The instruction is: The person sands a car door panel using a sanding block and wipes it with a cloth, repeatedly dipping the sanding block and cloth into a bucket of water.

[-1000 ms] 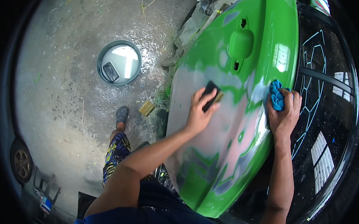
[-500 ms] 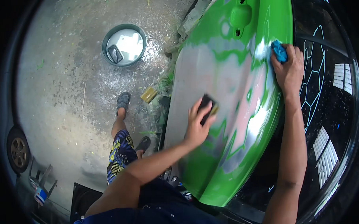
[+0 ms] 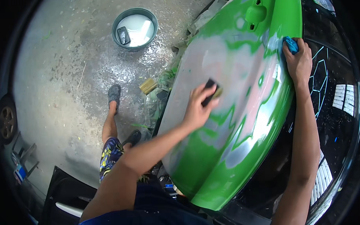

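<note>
Left hand (image 3: 199, 108): fingers clasp black block (image 3: 209, 92), set against pale patch (image 3: 202, 64) of green car door (image 3: 199, 153). Right hand (image 3: 299, 64): fingers grip crumpled blue cloth (image 3: 291, 45) at door's window-side edge. Round basin (image 3: 135, 48) rests on wet floor (image 3: 162, 57), left of door.

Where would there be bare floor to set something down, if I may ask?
Bare concrete lies left of the farther shoe and the basin. It is crowded beside the green panel, around the tan block. The left hand holds a dark block over the panel.
</note>
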Tool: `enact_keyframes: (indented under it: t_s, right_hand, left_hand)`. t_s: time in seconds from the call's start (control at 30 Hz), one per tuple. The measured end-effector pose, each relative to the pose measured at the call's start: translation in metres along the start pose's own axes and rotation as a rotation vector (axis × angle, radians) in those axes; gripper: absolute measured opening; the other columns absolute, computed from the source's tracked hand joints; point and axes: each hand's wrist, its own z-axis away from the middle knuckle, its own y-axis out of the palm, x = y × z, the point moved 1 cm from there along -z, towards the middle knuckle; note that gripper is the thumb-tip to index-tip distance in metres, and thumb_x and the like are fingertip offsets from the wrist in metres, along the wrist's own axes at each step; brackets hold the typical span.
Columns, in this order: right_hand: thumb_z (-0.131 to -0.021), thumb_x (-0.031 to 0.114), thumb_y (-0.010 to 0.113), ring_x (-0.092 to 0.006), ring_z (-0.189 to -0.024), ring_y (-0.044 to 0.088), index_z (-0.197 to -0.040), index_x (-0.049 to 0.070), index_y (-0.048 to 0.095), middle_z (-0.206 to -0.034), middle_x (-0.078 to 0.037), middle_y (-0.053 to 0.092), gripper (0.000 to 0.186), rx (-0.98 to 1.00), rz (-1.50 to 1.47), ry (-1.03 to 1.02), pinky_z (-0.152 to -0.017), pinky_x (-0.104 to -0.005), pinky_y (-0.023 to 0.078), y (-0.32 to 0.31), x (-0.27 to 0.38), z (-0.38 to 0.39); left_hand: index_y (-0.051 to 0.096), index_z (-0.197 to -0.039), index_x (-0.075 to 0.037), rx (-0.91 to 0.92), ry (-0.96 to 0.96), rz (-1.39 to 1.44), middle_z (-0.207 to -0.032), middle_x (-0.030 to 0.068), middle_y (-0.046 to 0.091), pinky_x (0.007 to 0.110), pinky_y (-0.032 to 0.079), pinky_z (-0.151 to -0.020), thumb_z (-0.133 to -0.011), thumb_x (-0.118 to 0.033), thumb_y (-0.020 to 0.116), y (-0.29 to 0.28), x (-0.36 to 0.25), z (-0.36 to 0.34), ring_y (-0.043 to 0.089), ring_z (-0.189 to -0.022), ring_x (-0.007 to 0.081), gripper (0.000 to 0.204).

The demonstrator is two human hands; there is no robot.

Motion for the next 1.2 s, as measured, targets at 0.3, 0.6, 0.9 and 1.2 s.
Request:
enact_keyframes:
  t_s: [0.3,0.6,0.9,1.2]
  right_hand:
    - [-0.094,0.031,0.072,-0.0391,-0.104,0.065,-0.119,0.007,0.068,-0.107,-0.019,0.068,0.036,0.03,0.031,0.033,-0.093,-0.0461,0.05,-0.002,-0.007,0.001]
    - [-0.094,0.031,0.074,-0.0365,-0.102,0.069,-0.116,0.005,0.069,-0.11,-0.019,0.07,0.035,-0.013,-0.105,0.025,-0.091,-0.0432,0.053,0.013,0.037,-0.024]
    - [-0.094,0.03,0.073,-0.0348,-0.1,0.07,-0.118,0.005,0.068,-0.109,-0.018,0.069,0.035,0.035,0.016,0.052,-0.09,-0.0426,0.053,-0.003,-0.001,-0.004]
    - [-0.096,0.029,0.072,-0.0358,-0.101,0.069,-0.117,0.003,0.068,-0.109,-0.02,0.069,0.034,0.038,0.036,0.067,-0.091,-0.0424,0.053,-0.006,-0.005,-0.001]
  left_hand:
    - [0.065,-0.138,-0.009,0.103,0.034,-0.053,-0.15,0.0211,0.053,0.048,0.039,-0.113,-0.091,-0.018,0.079,-0.001,-0.001,0.04,0.053,-0.134,0.039,0.05]
    - [0.07,-0.128,-0.008,-0.118,0.143,0.082,-0.127,0.0186,0.067,0.043,0.045,-0.103,-0.091,-0.03,0.079,-0.019,0.104,-0.24,0.059,-0.119,0.0346,0.044]
    - [0.068,-0.132,-0.01,0.052,-0.068,0.007,-0.144,0.024,0.054,0.051,0.037,-0.114,-0.09,-0.019,0.08,-0.014,0.018,0.029,0.052,-0.132,0.0419,0.045]
    - [0.066,-0.134,-0.008,0.042,0.014,0.022,-0.138,0.0199,0.058,0.048,0.039,-0.111,-0.093,-0.025,0.076,0.005,0.034,-0.036,0.055,-0.125,0.0406,0.046]
